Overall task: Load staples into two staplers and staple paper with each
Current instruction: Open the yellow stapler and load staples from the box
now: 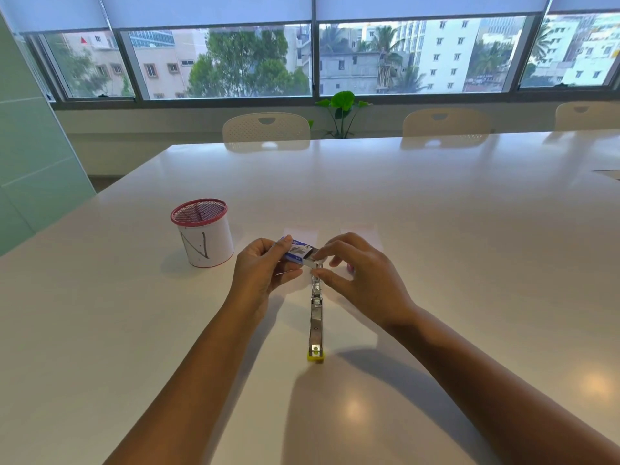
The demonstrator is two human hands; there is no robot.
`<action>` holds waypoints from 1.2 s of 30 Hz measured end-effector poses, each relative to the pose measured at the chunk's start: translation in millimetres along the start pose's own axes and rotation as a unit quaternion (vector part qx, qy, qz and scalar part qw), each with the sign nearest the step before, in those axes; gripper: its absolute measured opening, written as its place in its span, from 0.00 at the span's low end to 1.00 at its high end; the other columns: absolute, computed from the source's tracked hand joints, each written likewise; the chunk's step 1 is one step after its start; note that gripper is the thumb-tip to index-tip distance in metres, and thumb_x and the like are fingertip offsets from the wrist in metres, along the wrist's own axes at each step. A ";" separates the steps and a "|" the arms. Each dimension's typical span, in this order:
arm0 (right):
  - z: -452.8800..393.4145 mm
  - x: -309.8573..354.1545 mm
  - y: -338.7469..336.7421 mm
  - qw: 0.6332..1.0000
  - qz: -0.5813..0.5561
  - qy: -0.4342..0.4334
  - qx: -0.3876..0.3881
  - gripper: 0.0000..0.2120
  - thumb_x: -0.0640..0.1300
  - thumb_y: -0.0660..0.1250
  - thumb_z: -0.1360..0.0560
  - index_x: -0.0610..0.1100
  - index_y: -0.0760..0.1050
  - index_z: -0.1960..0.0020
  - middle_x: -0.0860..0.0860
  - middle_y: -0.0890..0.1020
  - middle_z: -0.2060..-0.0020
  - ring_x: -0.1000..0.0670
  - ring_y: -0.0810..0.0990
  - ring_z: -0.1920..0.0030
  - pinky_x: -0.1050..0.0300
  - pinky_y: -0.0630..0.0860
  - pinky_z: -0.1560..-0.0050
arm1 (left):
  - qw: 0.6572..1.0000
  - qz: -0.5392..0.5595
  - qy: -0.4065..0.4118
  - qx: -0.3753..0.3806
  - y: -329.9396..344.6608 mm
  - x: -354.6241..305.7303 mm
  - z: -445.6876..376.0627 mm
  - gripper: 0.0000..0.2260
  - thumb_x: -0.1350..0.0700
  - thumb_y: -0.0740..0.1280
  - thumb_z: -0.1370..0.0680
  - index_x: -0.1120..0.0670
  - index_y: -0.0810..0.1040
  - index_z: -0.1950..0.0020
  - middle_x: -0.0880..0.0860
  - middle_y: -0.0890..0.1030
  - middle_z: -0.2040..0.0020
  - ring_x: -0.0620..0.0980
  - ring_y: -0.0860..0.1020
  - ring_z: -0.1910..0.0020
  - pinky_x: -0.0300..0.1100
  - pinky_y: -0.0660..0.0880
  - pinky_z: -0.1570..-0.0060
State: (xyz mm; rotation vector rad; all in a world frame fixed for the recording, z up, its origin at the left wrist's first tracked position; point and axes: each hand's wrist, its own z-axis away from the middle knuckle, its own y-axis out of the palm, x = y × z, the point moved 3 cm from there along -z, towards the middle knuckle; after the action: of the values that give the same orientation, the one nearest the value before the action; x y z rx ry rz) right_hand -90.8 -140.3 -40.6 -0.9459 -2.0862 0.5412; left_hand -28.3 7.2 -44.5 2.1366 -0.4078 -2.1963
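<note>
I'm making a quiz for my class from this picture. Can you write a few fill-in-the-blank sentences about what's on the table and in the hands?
1. The left hand holds a small ____ staple box.
2. The opened stapler lies on the table with its ____ end nearest the person.
3. The mesh cup has a ____ rim.
4. The right hand pinches at the box's ____ end.

Missing words: blue; yellow; red; open

- Two bare forearms are reaching into view from the bottom edge, showing no sleeve.
- The bare left hand (260,270) is wearing no ring, watch or glove.
- The bare right hand (360,275) is likewise showing nothing worn on its fingers or wrist.
- The fingernails are looking short and unpainted.
</note>
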 end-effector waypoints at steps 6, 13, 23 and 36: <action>0.0 1.5 -0.4 1.000 -0.008 0.009 0.018 0.15 0.56 0.65 0.28 0.50 0.75 0.45 0.53 0.76 0.44 0.58 0.76 0.54 0.61 0.78 0.56 | 1.000 0.010 0.002 -0.016 -4.5 -1.1 -1.7 0.04 0.55 0.65 0.25 0.54 0.74 0.57 0.57 0.81 0.55 0.50 0.82 0.64 0.36 0.79 0.67; -0.8 -4.1 2.3 0.996 0.047 0.029 0.065 0.20 0.61 0.55 0.26 0.55 0.70 0.37 0.54 0.71 0.37 0.59 0.73 0.48 0.56 0.78 0.50 | 0.998 -0.053 0.020 -0.010 -3.5 -1.3 -2.3 0.03 0.55 0.62 0.23 0.53 0.71 0.54 0.57 0.80 0.54 0.47 0.82 0.72 0.39 0.79 0.70; 0.3 3.7 -1.4 0.996 0.047 0.016 0.073 0.14 0.55 0.61 0.25 0.51 0.75 0.43 0.51 0.73 0.38 0.51 0.74 0.43 0.58 0.71 0.48 | 0.992 -0.080 0.076 -0.054 -6.1 -9.6 -3.6 0.02 0.54 0.60 0.22 0.49 0.68 0.54 0.52 0.79 0.60 0.44 0.80 0.76 0.35 0.77 0.74; 1.6 0.6 5.9 0.997 0.047 0.034 0.058 0.12 0.51 0.66 0.26 0.53 0.73 0.44 0.53 0.72 0.38 0.53 0.75 0.45 0.57 0.76 0.50 | 0.977 -0.161 0.135 -0.028 -1.9 -9.3 -2.8 0.05 0.53 0.60 0.22 0.53 0.67 0.49 0.55 0.80 0.57 0.43 0.80 0.76 0.36 0.78 0.72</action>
State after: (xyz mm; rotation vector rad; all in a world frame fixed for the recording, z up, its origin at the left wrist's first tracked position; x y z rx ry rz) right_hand -89.6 -136.2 -45.0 -0.9853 -1.9354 0.6640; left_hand -24.8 10.6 -35.9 2.5756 0.0184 -1.9781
